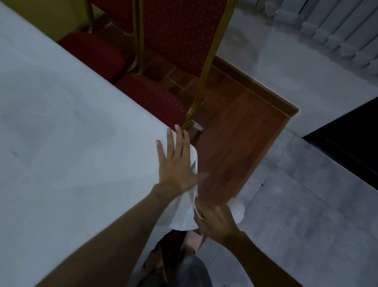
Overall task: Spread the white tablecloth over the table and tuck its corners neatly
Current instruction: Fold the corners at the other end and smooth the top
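The white tablecloth (pixel 55 132) covers the table and fills the left half of the view. Its corner hangs down over the table's near right corner. My left hand (pixel 176 162) lies flat on the cloth right at that corner, fingers spread and pointing away from me. Below it, my right hand (pixel 214 222) is closed on the hanging corner fabric beside the table's edge, pinching a fold of it. A bunched bit of cloth (pixel 238 209) shows just past my right hand.
Two red padded chairs with gold frames (pixel 181 29) stand close along the table's far side. A raised wooden platform (pixel 240 134) lies under them, with grey floor (pixel 313 221) to the right. My legs and a foot (pixel 187 272) are below the corner.
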A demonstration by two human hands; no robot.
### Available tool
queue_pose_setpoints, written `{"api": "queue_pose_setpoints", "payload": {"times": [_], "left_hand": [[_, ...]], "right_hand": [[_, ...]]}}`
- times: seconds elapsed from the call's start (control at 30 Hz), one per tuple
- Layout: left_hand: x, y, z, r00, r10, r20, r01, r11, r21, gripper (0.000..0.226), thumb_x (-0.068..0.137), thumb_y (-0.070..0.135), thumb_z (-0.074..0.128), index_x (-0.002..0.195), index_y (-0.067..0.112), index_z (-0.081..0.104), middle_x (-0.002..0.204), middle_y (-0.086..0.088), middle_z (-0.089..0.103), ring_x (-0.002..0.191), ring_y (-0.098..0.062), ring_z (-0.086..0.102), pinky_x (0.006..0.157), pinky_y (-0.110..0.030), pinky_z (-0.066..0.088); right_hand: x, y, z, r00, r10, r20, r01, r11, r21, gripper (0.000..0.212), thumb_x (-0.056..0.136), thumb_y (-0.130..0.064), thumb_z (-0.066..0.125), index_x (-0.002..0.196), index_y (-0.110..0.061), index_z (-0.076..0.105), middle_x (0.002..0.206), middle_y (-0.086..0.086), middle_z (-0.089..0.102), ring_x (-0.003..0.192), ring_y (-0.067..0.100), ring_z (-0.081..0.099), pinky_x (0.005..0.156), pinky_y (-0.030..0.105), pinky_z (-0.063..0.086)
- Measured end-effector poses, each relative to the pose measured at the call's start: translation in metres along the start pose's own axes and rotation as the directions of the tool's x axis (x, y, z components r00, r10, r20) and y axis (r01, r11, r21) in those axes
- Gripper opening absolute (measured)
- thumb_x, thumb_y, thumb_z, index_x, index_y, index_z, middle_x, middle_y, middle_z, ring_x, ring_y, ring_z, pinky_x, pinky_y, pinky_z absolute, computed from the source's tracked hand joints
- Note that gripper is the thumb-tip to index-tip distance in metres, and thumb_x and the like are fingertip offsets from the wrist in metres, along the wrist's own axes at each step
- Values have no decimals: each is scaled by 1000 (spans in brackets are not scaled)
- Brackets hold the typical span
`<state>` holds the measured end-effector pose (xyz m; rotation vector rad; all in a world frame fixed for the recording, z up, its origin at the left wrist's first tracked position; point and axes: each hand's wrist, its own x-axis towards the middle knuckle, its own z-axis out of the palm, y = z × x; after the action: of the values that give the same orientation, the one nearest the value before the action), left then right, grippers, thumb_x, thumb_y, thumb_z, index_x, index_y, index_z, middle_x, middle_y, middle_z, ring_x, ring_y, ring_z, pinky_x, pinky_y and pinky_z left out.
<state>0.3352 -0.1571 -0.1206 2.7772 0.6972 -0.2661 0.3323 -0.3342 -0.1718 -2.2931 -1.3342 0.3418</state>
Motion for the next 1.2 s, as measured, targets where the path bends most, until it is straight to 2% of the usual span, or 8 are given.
{"api": "queue_pose_setpoints", "payload": {"times": [0.1, 0.23, 0.4, 0.5, 0.6, 0.8, 1.0, 1.2], "left_hand": [[-17, -1, 11, 995, -36, -92, 42, 997, 69, 104, 82, 65, 47, 150, 10, -7, 161, -15, -10, 148, -35, -10, 119, -58, 2], [-38, -16, 15, 995, -46, -92, 52, 996, 74, 94, 87, 54, 49, 151, 9, -4, 161, -13, -5, 149, -30, -6, 119, -52, 1], [-64, -28, 17, 992, -7, -126, 11, 1000, 29, 82, 93, 34, 52, 151, 9, 1, 161, -12, -4, 148, -31, -5, 122, -49, 4], [-73, -28, 21, 992, -40, -117, 38, 999, -18, 81, 94, 21, 44, 148, 11, -15, 159, -9, -16, 148, -29, -12, 122, -49, 2], [-84, -34, 23, 993, -81, -83, 82, 997, 8, 87, 94, 25, 44, 144, 13, -26, 158, -10, -21, 147, -29, -17, 122, -47, -3], [-100, -52, 6, 999, -31, -34, 29, 998, -64, 83, 88, 34, 57, 150, 10, 7, 159, -13, 7, 147, -32, 6, 119, -54, 13], [-110, -91, -26, 952, 249, 180, -232, 966, -109, 74, 96, 54, 17, 149, 13, -13, 154, -6, -26, 147, -25, -18, 116, -41, -16], [-62, -82, -88, 982, 149, 116, -140, 987, -81, 64, 100, 45, 12, 149, 12, -15, 156, -8, -28, 143, -27, -27, 117, -51, -14]], "right_hand": [[-10, 9, 0, 988, -36, 151, 30, 999, 40, 13, 75, -17, 71, 79, -17, 59, 72, 0, 67, 61, 17, 62, 56, 23, 49], [-5, 30, -25, 930, 3, 367, 6, 1000, -25, 25, 92, -53, 48, 84, -30, 45, 70, -14, 50, 57, 2, 45, 54, 13, 26], [77, 26, -62, 967, 219, -132, -199, 969, 149, 22, 103, -23, 38, 92, -13, 54, 82, 0, 54, 74, 14, 49, 67, 32, 40], [140, 4, -67, 971, 201, -128, -186, 975, 124, 32, 104, -28, 32, 122, -12, 52, 120, 10, 58, 111, 23, 51, 93, 35, 42], [161, -9, -51, 979, 203, 14, -197, 966, -169, 60, 102, -43, 22, 150, -7, 25, 158, 12, 26, 148, 24, 17, 121, 48, 7], [121, -22, -41, 973, 222, 69, -167, 873, -458, 78, 95, -58, -1, 153, -6, -1, 162, 12, -5, 150, 24, -7, 120, 53, -5], [85, -38, -68, 933, 240, 267, -61, 839, -540, 78, 89, -62, -12, 149, -12, -16, 162, 8, -13, 146, 26, -21, 115, 54, -17], [107, -30, -140, 945, 300, 128, -214, 868, -449, 72, 86, -64, -15, 146, -24, -25, 159, -4, -24, 140, 20, -34, 110, 49, -27]]}}
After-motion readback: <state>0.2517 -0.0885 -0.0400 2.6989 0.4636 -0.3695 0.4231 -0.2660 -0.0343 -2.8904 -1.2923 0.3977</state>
